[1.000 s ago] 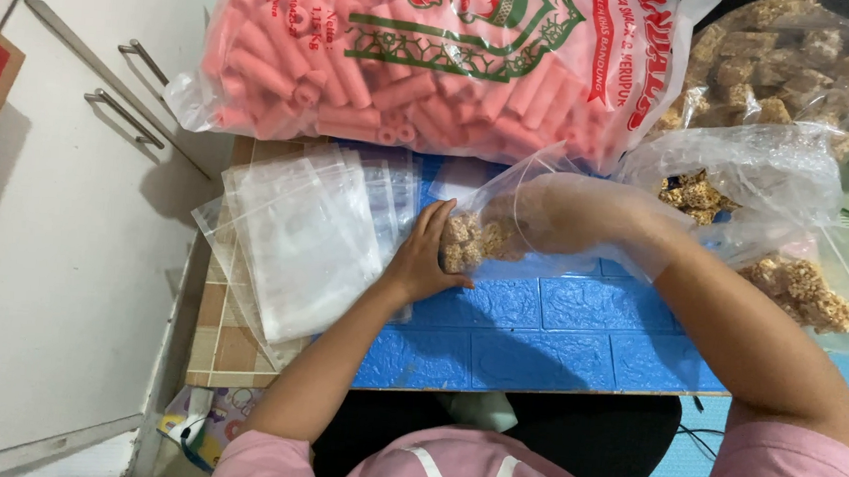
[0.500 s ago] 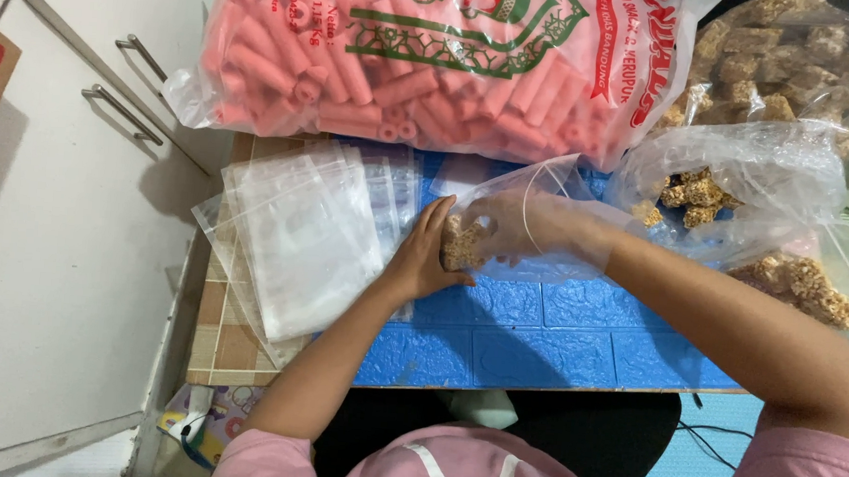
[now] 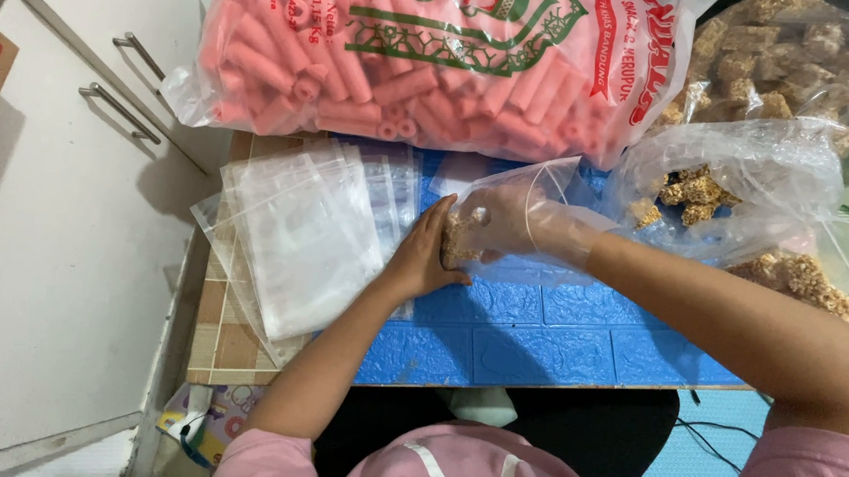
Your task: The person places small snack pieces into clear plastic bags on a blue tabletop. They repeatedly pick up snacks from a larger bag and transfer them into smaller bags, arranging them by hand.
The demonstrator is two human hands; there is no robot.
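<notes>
Near the body, the left hand (image 3: 430, 254) cups a small clear bag (image 3: 506, 214) at mid-surface, fingers curled on its base. The right hand (image 3: 505, 219), inside it, clasps brown snack pieces (image 3: 459, 236). Empty bags (image 3: 311, 226) lie at nine o'clock; pink snacks (image 3: 438, 50) at twelve.

From my seat the head view is bright and evenly lit from above, with soft shadows on the white cabinet (image 3: 63, 273) at left, white glare on the clear plastic bags (image 3: 306, 230), slight blur on my right hand (image 3: 500, 224), and mild bending at the edges.
</notes>
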